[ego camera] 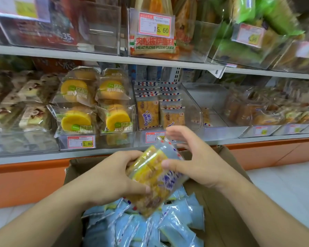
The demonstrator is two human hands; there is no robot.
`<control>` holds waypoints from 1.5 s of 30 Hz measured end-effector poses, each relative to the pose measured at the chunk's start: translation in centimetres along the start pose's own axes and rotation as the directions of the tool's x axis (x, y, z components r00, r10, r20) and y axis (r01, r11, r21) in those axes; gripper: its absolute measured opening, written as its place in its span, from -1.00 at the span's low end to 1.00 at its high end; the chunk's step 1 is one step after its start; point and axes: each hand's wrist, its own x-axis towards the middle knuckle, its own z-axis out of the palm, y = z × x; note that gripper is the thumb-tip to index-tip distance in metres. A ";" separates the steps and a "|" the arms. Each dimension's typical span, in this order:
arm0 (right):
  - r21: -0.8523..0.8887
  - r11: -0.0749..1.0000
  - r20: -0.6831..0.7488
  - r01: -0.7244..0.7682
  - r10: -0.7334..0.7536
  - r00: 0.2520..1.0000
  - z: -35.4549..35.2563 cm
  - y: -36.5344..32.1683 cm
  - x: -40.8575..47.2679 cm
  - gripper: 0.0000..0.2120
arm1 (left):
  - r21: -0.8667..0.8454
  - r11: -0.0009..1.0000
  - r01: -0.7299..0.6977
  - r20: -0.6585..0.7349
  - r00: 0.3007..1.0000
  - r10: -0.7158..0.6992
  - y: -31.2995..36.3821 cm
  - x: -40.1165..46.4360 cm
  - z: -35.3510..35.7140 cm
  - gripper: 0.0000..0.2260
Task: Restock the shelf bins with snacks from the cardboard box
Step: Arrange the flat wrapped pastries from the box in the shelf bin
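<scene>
Yellow cake-slice packets (154, 177), gripped in our left hand (112, 175) and steadied by our right hand's (194, 163) relaxed fingers, should be squared before we slot them upright into the half-full clear bin (197, 111).

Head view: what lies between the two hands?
A stack of snack packets. The left hand grips it; the right hand's thumb touches it, above the cardboard box.

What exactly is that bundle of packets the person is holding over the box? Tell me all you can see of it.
The bundle of packets is a small stack of clear plastic wrappers with yellow-brown cake slices inside, blue lettering and red-and-blue striped edges. It is tilted, blurred by motion, above the cardboard box. The left hand grips its left side; the right hand touches it with the thumb, fingers spread.
</scene>
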 end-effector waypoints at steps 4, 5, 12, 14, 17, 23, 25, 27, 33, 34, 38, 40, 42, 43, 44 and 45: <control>0.021 1.000 0.139 0.021 -0.024 0.990 0.3 -0.2 0.0 -0.53 | 0.035 0.999 -0.014 0.084 0.996 0.011 0.8 -0.7 -0.7 -0.64; 0.016 1.000 0.093 0.025 -0.027 0.995 0.4 -0.3 0.0 -0.66 | 0.019 1.000 -0.014 0.042 0.999 0.013 0.8 -0.7 -1.2 -0.64; 0.662 0.748 -0.142 -0.048 0.188 0.972 0.5 -0.1 0.3 -0.71 | -0.564 0.818 -0.114 -0.203 0.979 -0.003 -0.9 0.1 -2.3 -0.19; 0.747 0.664 -0.164 -0.033 0.232 0.959 1.4 -0.1 0.3 -0.66 | -0.631 0.767 -0.116 -0.172 0.985 0.008 -1.0 0.4 -1.3 -0.16; 0.739 0.672 -0.173 -0.042 0.251 0.952 2.4 -0.1 0.3 -0.66 | -0.633 0.757 -0.160 -0.295 0.954 -0.045 -0.7 1.2 -0.4 -0.34; 0.091 0.993 -0.159 0.069 -0.054 0.986 -0.3 0.0 2.3 -0.36 | 0.062 0.973 -0.224 -0.480 0.848 0.226 1.4 2.1 -2.0 -0.53; 0.059 0.989 -0.099 0.134 -0.128 0.987 -1.4 -0.9 3.1 -0.11 | 0.166 0.954 -0.250 -0.455 0.839 0.299 2.1 2.8 -2.4 -0.52; -0.004 0.982 -0.150 0.188 -0.186 0.971 -2.3 -1.7 4.2 0.02 | 0.227 0.929 -0.293 -0.439 0.820 0.366 2.8 3.9 -2.9 -0.52; -0.184 0.931 -0.235 0.316 -0.354 0.905 -4.1 -2.0 8.3 -0.34 | 0.316 0.884 -0.345 -0.443 0.770 0.459 3.0 7.8 -4.9 -0.47; -0.199 0.932 -0.288 0.303 -0.351 0.891 -4.2 -1.7 9.3 -0.46 | 0.336 0.881 -0.332 -0.451 0.765 0.460 2.7 8.5 -5.1 -0.43; -0.166 0.963 -0.449 0.213 -0.266 0.853 -5.0 0.1 13.9 -0.55 | 0.526 0.824 -0.212 -0.442 0.759 0.478 0.5 10.1 -6.1 -0.23; -0.134 0.975 -0.486 0.176 -0.219 0.846 -5.1 1.2 16.4 -0.54 | 0.630 0.759 -0.162 -0.384 0.784 0.487 -0.4 10.3 -6.2 -0.24; -0.113 0.984 -0.462 0.137 -0.174 0.870 -4.4 2.3 18.8 -0.54 | 0.693 0.706 -0.146 -0.337 0.801 0.496 -1.1 10.4 -6.2 -0.26; -0.109 0.987 -0.438 0.119 -0.156 0.886 -3.9 2.7 19.9 -0.54 | 0.709 0.690 -0.145 -0.323 0.804 0.500 -1.3 10.4 -6.2 -0.28; -0.098 0.991 -0.412 0.096 -0.128 0.902 -3.2 3.2 20.9 -0.55 | 0.719 0.679 -0.147 -0.313 0.805 0.505 -1.5 10.5 -6.2 -0.29; -0.074 0.995 -0.385 0.070 -0.093 0.918 -2.4 3.5 21.8 -0.55 | 0.724 0.673 -0.152 -0.307 0.802 0.511 -1.6 10.6 -6.1 -0.30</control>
